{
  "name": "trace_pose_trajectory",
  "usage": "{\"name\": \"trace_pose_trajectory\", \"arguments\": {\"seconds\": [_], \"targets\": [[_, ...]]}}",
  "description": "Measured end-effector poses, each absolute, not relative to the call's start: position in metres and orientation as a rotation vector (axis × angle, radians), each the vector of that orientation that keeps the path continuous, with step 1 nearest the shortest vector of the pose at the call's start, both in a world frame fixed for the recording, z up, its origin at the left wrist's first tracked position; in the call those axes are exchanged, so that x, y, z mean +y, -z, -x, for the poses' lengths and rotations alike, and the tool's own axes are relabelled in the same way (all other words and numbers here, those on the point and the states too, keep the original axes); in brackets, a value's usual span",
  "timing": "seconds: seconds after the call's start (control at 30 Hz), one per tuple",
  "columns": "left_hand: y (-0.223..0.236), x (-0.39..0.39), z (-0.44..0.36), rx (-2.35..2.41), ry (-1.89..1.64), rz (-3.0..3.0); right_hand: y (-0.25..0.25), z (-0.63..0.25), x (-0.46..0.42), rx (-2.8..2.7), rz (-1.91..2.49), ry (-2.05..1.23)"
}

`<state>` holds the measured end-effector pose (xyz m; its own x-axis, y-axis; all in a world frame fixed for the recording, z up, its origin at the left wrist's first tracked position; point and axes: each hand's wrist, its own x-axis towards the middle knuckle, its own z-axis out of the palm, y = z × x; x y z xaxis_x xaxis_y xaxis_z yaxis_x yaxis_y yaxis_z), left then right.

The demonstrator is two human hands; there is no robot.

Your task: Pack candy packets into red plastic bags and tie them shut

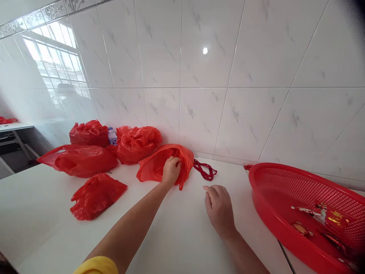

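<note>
My left hand [171,170] reaches into the mouth of a red plastic bag [151,167] lying on the white table. Its fingers are curled together; what they hold, if anything, is hidden. Over the table, to the right of that bag, my right hand [219,205] hovers with fingers bent and the thumb apart from them. Nothing shows in it. Dark red looped straps [205,170] lie between the bag and this hand, close to the wall.
A large red plastic basket [264,205] on the right holds several small red and gold packets [302,229]. To the left are more red plastic bags [85,161] and a water bottle [112,136]. A tiled wall [205,114] borders the table [173,236].
</note>
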<state>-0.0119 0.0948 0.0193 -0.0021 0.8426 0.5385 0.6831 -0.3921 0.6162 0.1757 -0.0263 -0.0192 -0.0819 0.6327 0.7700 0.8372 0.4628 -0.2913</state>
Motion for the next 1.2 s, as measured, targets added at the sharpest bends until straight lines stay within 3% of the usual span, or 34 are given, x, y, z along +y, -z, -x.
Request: {"name": "trace_pose_trajectory", "arguments": {"seconds": [0.23, 0.57, 0.73, 0.93, 1.2], "targets": [[0.002, 0.027, -0.001, 1.154, -1.307, -2.315, 0.013, -0.119, -0.048, -1.945, 0.855, 0.073], [0.005, -0.009, -0.003, 0.900, -1.163, -2.093, 0.018, -0.148, -0.019, -1.719, 1.270, 0.081], [-0.004, 0.000, -0.006, 1.074, -1.090, -2.191, 0.018, -0.158, -0.015, -1.597, 1.221, -0.334], [-0.003, 0.029, -0.019, 1.227, -1.102, -2.251, 0.011, -0.169, -0.013, -1.178, 0.823, -1.262], [0.003, 0.057, -0.021, 1.396, -0.930, -1.960, 0.006, -0.209, -0.007, -0.835, 0.733, -1.347]]}}
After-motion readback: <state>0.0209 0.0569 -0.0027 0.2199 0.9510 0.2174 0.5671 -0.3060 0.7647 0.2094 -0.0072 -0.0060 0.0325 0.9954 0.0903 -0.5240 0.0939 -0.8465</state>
